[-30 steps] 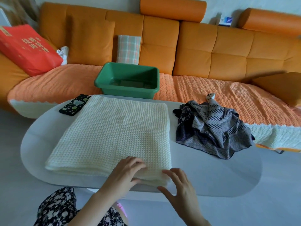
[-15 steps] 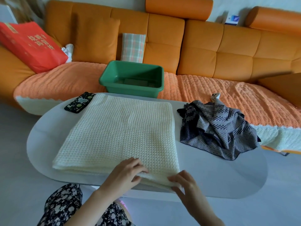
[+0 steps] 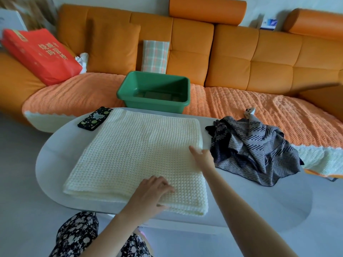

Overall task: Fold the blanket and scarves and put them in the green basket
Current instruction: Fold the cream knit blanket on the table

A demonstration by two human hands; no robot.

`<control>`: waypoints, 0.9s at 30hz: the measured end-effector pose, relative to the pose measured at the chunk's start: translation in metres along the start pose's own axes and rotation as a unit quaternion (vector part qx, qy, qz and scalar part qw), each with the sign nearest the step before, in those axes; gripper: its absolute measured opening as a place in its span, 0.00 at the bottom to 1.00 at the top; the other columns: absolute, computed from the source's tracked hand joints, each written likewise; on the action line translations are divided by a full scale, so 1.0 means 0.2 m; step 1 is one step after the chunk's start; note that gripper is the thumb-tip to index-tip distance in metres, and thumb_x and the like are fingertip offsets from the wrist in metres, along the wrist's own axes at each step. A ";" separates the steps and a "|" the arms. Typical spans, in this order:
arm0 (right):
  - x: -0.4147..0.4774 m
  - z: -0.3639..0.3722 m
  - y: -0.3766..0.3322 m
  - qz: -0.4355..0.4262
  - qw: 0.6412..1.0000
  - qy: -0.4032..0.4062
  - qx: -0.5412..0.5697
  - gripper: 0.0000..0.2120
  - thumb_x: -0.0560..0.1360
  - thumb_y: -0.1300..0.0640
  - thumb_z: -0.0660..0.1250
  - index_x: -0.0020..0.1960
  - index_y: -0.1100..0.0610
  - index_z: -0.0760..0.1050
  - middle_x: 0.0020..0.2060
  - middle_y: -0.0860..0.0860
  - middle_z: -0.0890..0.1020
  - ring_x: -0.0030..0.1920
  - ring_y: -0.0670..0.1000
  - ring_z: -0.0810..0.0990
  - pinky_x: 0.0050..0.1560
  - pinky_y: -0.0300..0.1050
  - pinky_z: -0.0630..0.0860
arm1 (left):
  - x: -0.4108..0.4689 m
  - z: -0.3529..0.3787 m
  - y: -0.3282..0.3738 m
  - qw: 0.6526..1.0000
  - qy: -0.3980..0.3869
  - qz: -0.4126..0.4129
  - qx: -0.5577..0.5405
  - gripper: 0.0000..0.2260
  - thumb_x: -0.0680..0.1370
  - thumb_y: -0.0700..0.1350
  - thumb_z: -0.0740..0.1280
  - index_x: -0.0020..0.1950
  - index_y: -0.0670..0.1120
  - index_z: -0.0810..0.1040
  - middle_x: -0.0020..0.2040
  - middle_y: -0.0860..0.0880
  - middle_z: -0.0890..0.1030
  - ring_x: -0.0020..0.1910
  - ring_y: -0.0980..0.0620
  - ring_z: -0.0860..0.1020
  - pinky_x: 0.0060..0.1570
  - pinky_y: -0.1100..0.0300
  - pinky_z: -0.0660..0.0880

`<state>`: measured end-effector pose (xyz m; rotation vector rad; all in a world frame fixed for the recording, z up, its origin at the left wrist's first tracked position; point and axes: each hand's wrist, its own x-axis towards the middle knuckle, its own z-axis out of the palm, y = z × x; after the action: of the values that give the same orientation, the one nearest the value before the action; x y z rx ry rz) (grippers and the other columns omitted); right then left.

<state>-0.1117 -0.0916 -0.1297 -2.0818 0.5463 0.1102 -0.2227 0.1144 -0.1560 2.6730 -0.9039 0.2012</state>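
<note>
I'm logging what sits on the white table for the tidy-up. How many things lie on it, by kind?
Cream blanket: 1
Heap of dark patterned scarves: 1 (how many scarves are in it cannot be told)
Phone in a black spotted case: 1
Total: 3

- Right hand (image 3: 201, 156): fingers foreshortened at the blanket's (image 3: 137, 154) right edge, so grip or mere touch is unclear.
- Left hand (image 3: 152, 191): thumb lies along the near edge, perhaps tucked under a layer.
- Basket (image 3: 154, 105): something dark on its floor, too dim to name.
- Scarves (image 3: 256, 151): one crumpled heap, count unclear; it half hides a small white thing (image 3: 249, 113).
- Sofa (image 3: 232, 52): cut off at the right edge.
- Box (image 3: 269, 24) behind the sofa: blurred, print unreadable.
</note>
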 end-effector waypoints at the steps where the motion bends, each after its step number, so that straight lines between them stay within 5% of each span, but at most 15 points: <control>1: 0.03 0.03 -0.01 -0.003 1.000 0.010 0.009 0.28 0.73 0.44 0.67 0.63 0.63 0.67 0.57 0.58 0.76 0.54 0.58 0.77 0.54 0.52 0.75 | 0.00 0.01 -0.01 1.000 0.006 -0.001 -0.005 0.25 0.60 0.56 0.77 0.52 0.60 0.71 0.46 0.59 0.75 0.45 0.60 0.75 0.45 0.66 0.71; 5: 0.09 0.03 -0.01 -0.064 0.992 0.106 -0.009 0.20 0.74 0.53 0.67 0.62 0.58 0.68 0.58 0.55 0.76 0.54 0.57 0.77 0.50 0.52 0.74 | -0.03 0.04 -0.05 0.998 0.017 0.004 -0.067 0.22 0.64 0.46 0.75 0.52 0.60 0.71 0.43 0.60 0.75 0.44 0.63 0.69 0.43 0.68 0.70; 8: 0.08 0.04 0.04 -0.079 0.984 0.097 -0.126 0.26 0.75 0.48 0.65 0.67 0.60 0.64 0.63 0.56 0.70 0.60 0.58 0.71 0.56 0.52 0.68 | -0.05 0.00 -0.06 0.994 0.007 -0.009 -0.112 0.13 0.72 0.52 0.63 0.56 0.59 0.74 0.48 0.60 0.75 0.50 0.63 0.68 0.52 0.68 0.66; 12: -0.09 0.07 0.09 -0.209 0.948 0.140 -0.195 0.32 0.75 0.42 0.62 0.72 0.58 0.60 0.66 0.56 0.64 0.64 0.57 0.61 0.66 0.52 0.58 | -0.11 -0.05 -0.08 0.986 0.012 -0.041 -0.162 0.21 0.72 0.63 0.59 0.60 0.56 0.75 0.57 0.62 0.73 0.58 0.65 0.68 0.63 0.69 0.63; 15: -0.33 0.12 0.15 -0.399 0.900 0.075 -0.159 0.25 0.73 0.37 0.59 0.62 0.53 0.73 0.57 0.51 0.72 0.56 0.51 0.67 0.60 0.50 0.67 | -0.25 -0.09 -0.21 0.990 0.060 -0.074 -0.102 0.22 0.72 0.66 0.57 0.59 0.56 0.74 0.57 0.62 0.73 0.58 0.65 0.68 0.64 0.68 0.63; 20: -0.61 0.25 0.27 -0.525 0.815 -0.040 -0.242 0.18 0.71 0.37 0.61 0.55 0.45 0.73 0.48 0.43 0.74 0.49 0.46 0.69 0.50 0.39 0.72 | -0.45 -0.18 -0.40 0.985 0.080 -0.143 -0.055 0.15 0.68 0.54 0.69 0.53 0.55 0.77 0.51 0.62 0.73 0.53 0.65 0.70 0.59 0.65 0.66; 27: -0.60 0.30 0.26 -0.496 0.854 -0.039 -0.152 0.08 0.67 0.49 0.71 0.43 0.46 0.73 0.39 0.40 0.74 0.41 0.42 0.70 0.43 0.35 0.67 | -0.45 -0.23 -0.42 0.987 0.053 -0.134 -0.066 0.12 0.66 0.43 0.75 0.41 0.55 0.74 0.40 0.64 0.72 0.42 0.66 0.71 0.48 0.71 0.69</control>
<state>-0.2333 -0.0260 -0.1684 -2.4026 -0.6794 -0.3414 -0.2429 0.2441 -0.1535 2.5977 -0.5002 0.2105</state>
